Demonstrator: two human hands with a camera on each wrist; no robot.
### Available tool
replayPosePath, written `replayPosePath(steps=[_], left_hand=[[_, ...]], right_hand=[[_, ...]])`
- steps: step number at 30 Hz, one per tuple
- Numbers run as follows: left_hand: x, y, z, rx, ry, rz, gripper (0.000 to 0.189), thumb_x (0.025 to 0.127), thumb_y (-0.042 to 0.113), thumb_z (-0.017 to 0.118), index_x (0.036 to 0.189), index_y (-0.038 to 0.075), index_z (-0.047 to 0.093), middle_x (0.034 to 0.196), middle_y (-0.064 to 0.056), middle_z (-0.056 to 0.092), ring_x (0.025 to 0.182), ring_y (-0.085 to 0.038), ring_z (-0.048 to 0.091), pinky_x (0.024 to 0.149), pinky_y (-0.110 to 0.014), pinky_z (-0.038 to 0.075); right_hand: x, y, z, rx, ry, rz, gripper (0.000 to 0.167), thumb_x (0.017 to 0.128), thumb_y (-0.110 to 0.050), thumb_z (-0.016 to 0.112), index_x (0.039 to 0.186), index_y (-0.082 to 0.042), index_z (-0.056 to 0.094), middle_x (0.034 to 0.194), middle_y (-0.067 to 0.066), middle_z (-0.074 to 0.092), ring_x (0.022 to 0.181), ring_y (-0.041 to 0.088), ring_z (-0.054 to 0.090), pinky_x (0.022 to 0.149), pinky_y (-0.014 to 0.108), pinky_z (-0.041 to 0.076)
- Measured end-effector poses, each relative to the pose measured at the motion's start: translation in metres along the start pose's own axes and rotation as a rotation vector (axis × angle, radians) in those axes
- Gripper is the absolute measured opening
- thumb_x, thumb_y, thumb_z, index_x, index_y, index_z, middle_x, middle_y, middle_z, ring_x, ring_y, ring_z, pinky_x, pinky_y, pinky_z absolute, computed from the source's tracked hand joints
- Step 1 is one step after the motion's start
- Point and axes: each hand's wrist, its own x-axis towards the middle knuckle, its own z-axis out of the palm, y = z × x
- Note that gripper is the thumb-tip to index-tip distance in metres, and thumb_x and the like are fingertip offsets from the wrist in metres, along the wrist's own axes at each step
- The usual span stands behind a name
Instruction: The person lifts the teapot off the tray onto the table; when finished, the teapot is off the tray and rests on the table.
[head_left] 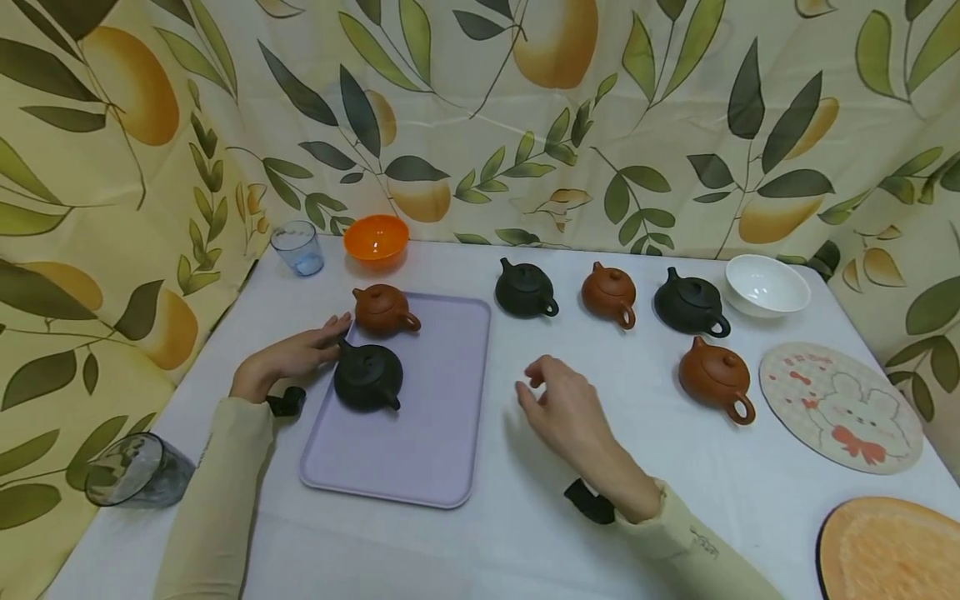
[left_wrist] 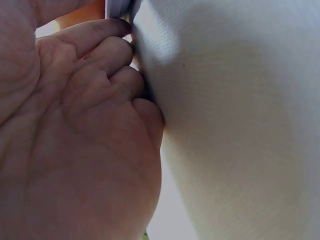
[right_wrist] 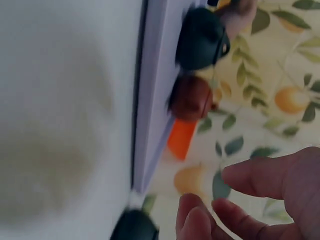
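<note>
A lilac tray point(head_left: 431, 433) lies on the table, bearing a brown teapot point(head_left: 381, 309) near its far left corner and a black teapot point(head_left: 367, 379) just nearer. My left hand point(head_left: 296, 354) is at the tray's left rim, fingers extended beside the two teapots. In the left wrist view, its fingertips point(left_wrist: 122, 26) are low by the tray edge; whether they press it is hard to tell. Over the cloth right of the tray hovers my right hand point(head_left: 570, 408), holding nothing, its fingers loosely bent and thumb apart. The right wrist view shows a gap between thumb and fingers.
Right of the tray stand black teapots point(head_left: 525, 290) point(head_left: 690, 302) and brown teapots point(head_left: 608, 293) point(head_left: 715, 377). A white bowl point(head_left: 767, 287), rabbit mat point(head_left: 840, 408) and orange round board point(head_left: 892, 550) sit at right. Glasses point(head_left: 297, 247) point(head_left: 142, 471) and an orange bowl point(head_left: 377, 240) are at left.
</note>
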Motion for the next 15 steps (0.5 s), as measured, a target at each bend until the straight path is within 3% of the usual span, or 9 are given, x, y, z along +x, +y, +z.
replayPosePath(steps=[8,12,15], left_hand=[[0.002,-0.001,0.000,0.006,-0.002,-0.015,0.062,0.101,0.013,0.041,0.155,0.005,0.012,0.163,-0.016,0.001,0.150,-0.037,-0.007,0.118,-0.060,-0.001],[0.003,-0.001,0.000,0.009,0.002,-0.026,0.062,0.101,0.013,0.040,0.156,0.006,0.011,0.163,-0.015,0.001,0.150,-0.036,-0.007,0.118,-0.060,-0.001],[0.003,-0.002,0.000,0.007,0.008,-0.022,0.063,0.101,0.012,0.041,0.155,0.005,0.011,0.163,-0.016,0.001,0.150,-0.037,-0.006,0.118,-0.060,-0.001]], right_hand=[[0.013,-0.043,0.052,0.114,-0.159,-0.140,0.013,0.088,-0.011,0.068,0.096,-0.001,0.066,0.085,0.006,0.069,0.066,0.013,0.060,0.056,0.022,0.048],[0.018,-0.058,0.070,0.147,-0.220,-0.185,0.019,0.089,-0.016,0.070,0.100,0.000,0.067,0.088,0.008,0.070,0.067,0.015,0.060,0.060,0.024,0.049],[0.022,-0.067,0.081,0.167,-0.254,-0.190,0.028,0.089,-0.024,0.071,0.104,0.000,0.068,0.094,0.009,0.072,0.077,0.018,0.065,0.068,0.028,0.052]])
